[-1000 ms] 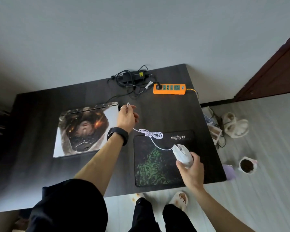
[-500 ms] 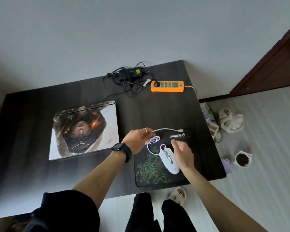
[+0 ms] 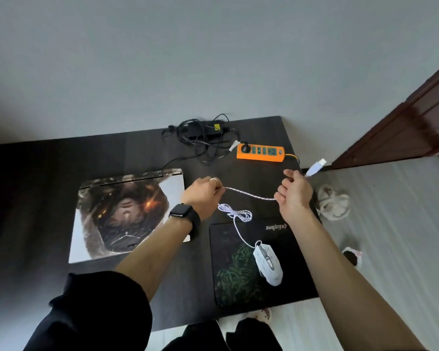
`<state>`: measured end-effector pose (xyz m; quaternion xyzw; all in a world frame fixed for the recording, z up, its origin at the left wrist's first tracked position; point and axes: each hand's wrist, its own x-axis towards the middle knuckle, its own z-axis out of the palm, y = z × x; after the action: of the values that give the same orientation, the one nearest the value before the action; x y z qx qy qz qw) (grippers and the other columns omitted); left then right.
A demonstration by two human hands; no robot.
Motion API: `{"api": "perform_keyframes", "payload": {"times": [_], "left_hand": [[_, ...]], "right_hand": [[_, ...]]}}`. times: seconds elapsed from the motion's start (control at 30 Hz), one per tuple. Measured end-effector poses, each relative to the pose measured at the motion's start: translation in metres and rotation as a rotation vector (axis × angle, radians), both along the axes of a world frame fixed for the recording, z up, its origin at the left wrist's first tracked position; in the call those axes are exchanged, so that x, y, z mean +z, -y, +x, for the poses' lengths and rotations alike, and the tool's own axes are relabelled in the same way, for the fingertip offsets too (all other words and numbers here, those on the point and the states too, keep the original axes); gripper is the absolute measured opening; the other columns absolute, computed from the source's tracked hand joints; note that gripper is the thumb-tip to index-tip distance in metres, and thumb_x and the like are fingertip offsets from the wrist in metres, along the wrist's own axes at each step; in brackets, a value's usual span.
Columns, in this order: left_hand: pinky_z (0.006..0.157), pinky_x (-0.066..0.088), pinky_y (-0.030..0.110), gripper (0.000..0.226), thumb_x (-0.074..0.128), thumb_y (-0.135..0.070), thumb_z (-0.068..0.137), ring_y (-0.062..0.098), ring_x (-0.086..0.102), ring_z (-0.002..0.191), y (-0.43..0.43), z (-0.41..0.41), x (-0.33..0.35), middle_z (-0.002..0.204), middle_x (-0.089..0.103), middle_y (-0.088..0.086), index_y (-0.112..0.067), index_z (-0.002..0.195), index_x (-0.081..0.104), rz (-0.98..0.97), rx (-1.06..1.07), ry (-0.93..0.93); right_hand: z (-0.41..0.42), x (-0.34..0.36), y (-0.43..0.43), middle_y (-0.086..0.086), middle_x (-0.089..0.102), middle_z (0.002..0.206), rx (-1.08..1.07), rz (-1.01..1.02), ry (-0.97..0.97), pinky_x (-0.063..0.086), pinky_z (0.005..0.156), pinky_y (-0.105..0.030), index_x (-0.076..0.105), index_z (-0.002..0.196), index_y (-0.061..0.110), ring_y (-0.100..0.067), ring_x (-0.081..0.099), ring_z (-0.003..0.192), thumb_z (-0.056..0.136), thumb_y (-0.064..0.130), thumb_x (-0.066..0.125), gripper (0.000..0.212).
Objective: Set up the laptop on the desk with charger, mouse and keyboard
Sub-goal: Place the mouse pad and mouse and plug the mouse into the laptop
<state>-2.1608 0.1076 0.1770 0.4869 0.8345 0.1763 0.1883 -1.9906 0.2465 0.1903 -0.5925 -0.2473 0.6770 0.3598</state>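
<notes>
Both hands pinch the mouse cable (image 3: 249,195) — left hand (image 3: 204,196) mid-cable, right hand (image 3: 293,192) beside the USB plug (image 3: 316,167). White mouse (image 3: 268,266) lies free on the mouse pad (image 3: 228,287).

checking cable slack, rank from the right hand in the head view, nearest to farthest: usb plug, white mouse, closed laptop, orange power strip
From the right hand:
1. White USB plug, just beyond its fingers, up and right.
2. Orange plastic power strip, behind, near the desk's back edge.
3. White wired mouse, on the mouse pad, toward the person.
4. Closed laptop with picture lid, far left.
</notes>
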Motion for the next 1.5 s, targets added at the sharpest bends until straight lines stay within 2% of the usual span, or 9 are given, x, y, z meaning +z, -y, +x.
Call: {"api": "perform_keyframes", "payload": {"times": [0.17,0.37,0.5,0.63,0.7,0.9,1.03,1.2,1.5], "left_hand": [[0.087,0.049,0.041,0.024,0.041,-0.034,0.097,0.034,0.059,0.105,0.018,0.011,-0.044,0.117,0.059,0.007,-0.020,0.110,0.056,-0.240,0.231,0.135],[0.079,0.051,0.034,0.043,0.043,-0.052,0.084,0.034,0.064,0.099,0.020,0.092,-0.097,0.114,0.068,0.012,-0.018,0.102,0.063,-0.624,0.141,0.359],[0.082,0.046,0.035,0.076,0.052,-0.069,0.079,0.032,0.058,0.114,0.014,0.154,-0.117,0.128,0.058,0.011,-0.013,0.130,0.046,-0.673,0.333,0.552],[0.089,0.047,0.043,0.092,0.059,-0.076,0.071,0.032,0.053,0.119,0.003,0.198,-0.123,0.132,0.047,0.007,-0.013,0.132,0.035,-0.545,0.601,0.495],[0.089,0.049,0.044,0.090,0.063,-0.072,0.070,0.033,0.053,0.117,0.000,0.208,-0.127,0.128,0.044,0.006,-0.014,0.132,0.036,-0.497,0.661,0.506],[0.091,0.045,0.044,0.080,0.070,-0.049,0.069,0.035,0.046,0.121,0.007,0.220,-0.128,0.132,0.037,0.005,-0.017,0.134,0.035,-0.539,0.609,0.541],[0.088,0.045,0.043,0.081,0.072,-0.047,0.065,0.034,0.045,0.120,0.014,0.213,-0.125,0.131,0.037,0.004,-0.015,0.131,0.037,-0.593,0.584,0.492],[0.094,0.046,0.042,0.088,0.074,-0.047,0.064,0.035,0.045,0.121,0.029,0.199,-0.124,0.132,0.036,0.007,-0.012,0.135,0.034,-0.665,0.554,0.445],[0.084,0.050,0.039,0.075,0.070,-0.038,0.071,0.035,0.039,0.118,0.037,0.150,-0.096,0.131,0.027,0.008,-0.026,0.137,0.037,-0.708,0.445,0.199]], "right_hand": [[0.022,-0.017,-0.008,0.002,0.046,0.067,0.143,0.057,0.359,0.025,0.039,-0.024,0.061,0.084,0.019,-0.009,0.033,0.043,0.100,0.041,0.045,0.031],[0.049,-0.062,-0.007,0.000,0.060,0.082,0.487,0.168,0.637,0.039,0.065,-0.033,0.066,0.084,0.021,-0.016,0.053,0.069,0.101,0.041,0.043,0.035],[0.066,-0.088,-0.011,0.003,0.061,0.081,0.713,0.222,0.736,0.040,0.068,-0.032,0.057,0.087,0.015,-0.017,0.058,0.077,0.091,0.039,0.066,0.026],[0.072,-0.117,-0.013,0.008,0.062,0.079,1.193,0.249,0.898,0.040,0.067,-0.031,0.058,0.082,0.019,-0.014,0.058,0.076,0.083,0.037,0.073,0.024],[0.067,-0.126,-0.012,0.006,0.061,0.078,1.259,0.259,0.902,0.038,0.070,-0.031,0.058,0.079,0.019,-0.017,0.057,0.076,0.087,0.040,0.067,0.024],[0.017,-0.102,-0.067,-0.003,0.058,0.075,0.549,0.143,0.584,0.040,0.066,-0.040,0.056,0.068,0.023,-0.024,0.052,0.071,0.093,0.054,0.047,0.040],[-0.011,-0.030,-0.117,0.004,0.047,0.079,0.273,0.367,0.548,0.034,0.071,-0.021,0.063,0.100,0.010,-0.014,0.045,0.073,0.107,0.040,0.035,0.042],[-0.020,0.010,-0.148,0.011,0.046,0.072,0.141,0.554,0.522,0.036,0.060,-0.009,0.048,0.090,0.009,-0.001,0.046,0.063,0.110,0.031,0.034,0.033],[-0.020,0.068,-0.163,0.010,0.047,0.066,0.112,0.676,0.468,0.031,0.057,-0.019,0.045,0.090,0.010,0.008,0.049,0.054,0.109,0.033,0.034,0.032]]}}
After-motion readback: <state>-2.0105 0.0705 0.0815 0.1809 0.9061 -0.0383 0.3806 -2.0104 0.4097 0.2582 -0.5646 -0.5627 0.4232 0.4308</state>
